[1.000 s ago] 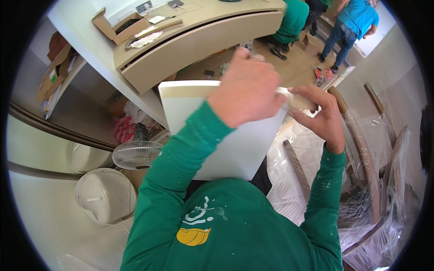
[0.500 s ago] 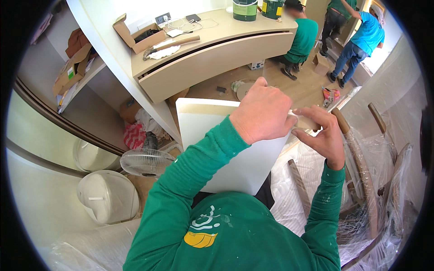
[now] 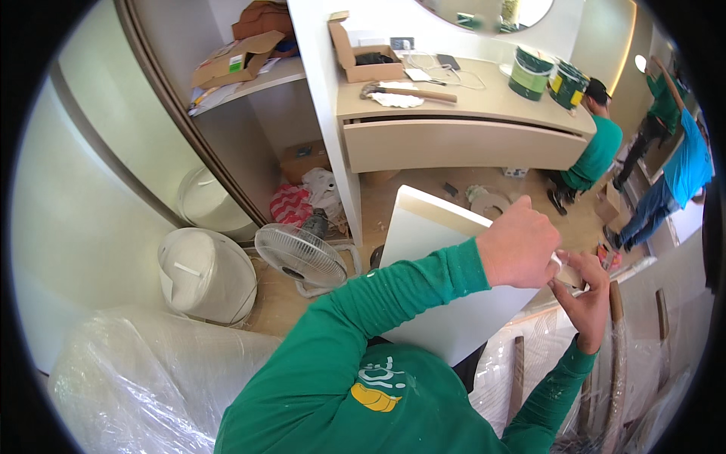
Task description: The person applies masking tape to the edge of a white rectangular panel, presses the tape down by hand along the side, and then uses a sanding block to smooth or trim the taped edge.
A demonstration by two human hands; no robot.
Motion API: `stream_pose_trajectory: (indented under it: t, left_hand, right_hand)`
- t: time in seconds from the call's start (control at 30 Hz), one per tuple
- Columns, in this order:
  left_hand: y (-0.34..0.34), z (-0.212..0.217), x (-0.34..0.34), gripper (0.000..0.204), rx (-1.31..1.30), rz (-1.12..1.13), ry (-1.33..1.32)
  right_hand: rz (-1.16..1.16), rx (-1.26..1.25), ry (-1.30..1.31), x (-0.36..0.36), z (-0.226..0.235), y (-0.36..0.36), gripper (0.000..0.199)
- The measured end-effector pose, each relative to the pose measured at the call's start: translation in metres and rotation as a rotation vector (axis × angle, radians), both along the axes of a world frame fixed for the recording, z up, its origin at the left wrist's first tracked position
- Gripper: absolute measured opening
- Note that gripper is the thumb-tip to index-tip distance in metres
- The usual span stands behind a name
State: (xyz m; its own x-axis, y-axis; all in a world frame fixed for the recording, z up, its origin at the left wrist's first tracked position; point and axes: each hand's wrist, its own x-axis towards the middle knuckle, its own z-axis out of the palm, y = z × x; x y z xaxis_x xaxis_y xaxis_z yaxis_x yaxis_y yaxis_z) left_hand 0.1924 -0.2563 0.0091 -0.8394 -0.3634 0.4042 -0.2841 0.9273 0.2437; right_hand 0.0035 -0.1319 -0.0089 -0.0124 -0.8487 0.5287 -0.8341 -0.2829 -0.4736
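A white board with a beige strip along its far edge leans in front of my body. Reaching across it, my left hand is closed at the board's far right corner, its fingertips mostly hidden behind the knuckles. Close beside it, my right hand pinches a small beige piece between thumb and fingers. A bit of white shows where the two hands meet. What the left fingers grip cannot be made out.
A curved beige counter bears a hammer, an open cardboard box and two paint buckets. A fan and a plastic-wrapped round seat stand left. Wrapped furniture lies right. Several people work beyond.
My view has turned left, so the counter, board and hands sit farther right in the picture. Both hands stay together at the board's corner with much the same grip.
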Motion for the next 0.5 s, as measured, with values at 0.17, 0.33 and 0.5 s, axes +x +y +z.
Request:
stream_pose_trajectory:
  t: [0.17, 0.33, 0.5]
  left_hand:
    - [0.002, 0.005, 0.015, 0.029, 0.037, 0.008, 0.003]
    - [0.003, 0.003, 0.017, 0.03, 0.022, 0.006, 0.081]
    - [-0.008, 0.006, 0.026, 0.028, 0.016, -0.042, 0.006]
  right_hand:
    - [0.066, 0.008, 0.037, 0.011, 0.014, -0.01, 0.046]
    - [0.075, -0.017, 0.123, 0.009, 0.019, -0.007, 0.047]
    - [0.068, 0.031, 0.161, -0.002, 0.02, -0.006, 0.044]
